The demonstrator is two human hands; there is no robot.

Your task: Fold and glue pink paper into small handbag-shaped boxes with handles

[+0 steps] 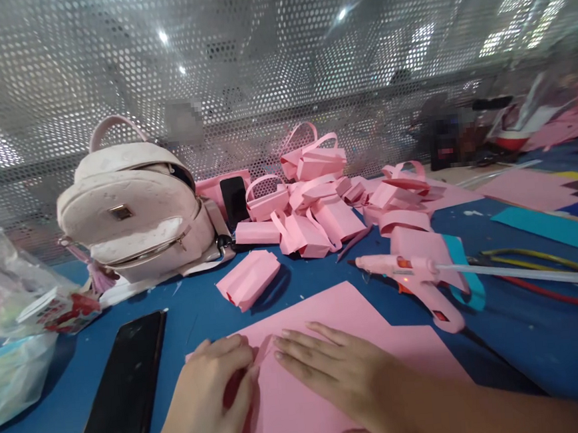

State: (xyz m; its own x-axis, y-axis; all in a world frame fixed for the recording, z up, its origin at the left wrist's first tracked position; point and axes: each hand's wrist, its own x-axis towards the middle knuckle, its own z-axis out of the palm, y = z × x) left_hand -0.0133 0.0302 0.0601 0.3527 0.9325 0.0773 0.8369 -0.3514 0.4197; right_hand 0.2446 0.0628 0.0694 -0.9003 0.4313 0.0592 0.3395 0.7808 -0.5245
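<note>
Left hand: curled at pink paper's left side; pinch unclear
Right hand: open, flat on pink paper
Slip risk: uneven pressure could skew the fold
Snag risk: right forearm swinging outward could pull glue gun by its cord
Left limit: smartphone
Open room: tabletop before backpack

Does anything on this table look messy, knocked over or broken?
Nothing looks spilled or broken. The small pink paper bags lie in a jumbled heap, some tipped over, so they look untidy. The pale backpack seems partly unzipped, and the pink glue gun lies on its side.
</note>
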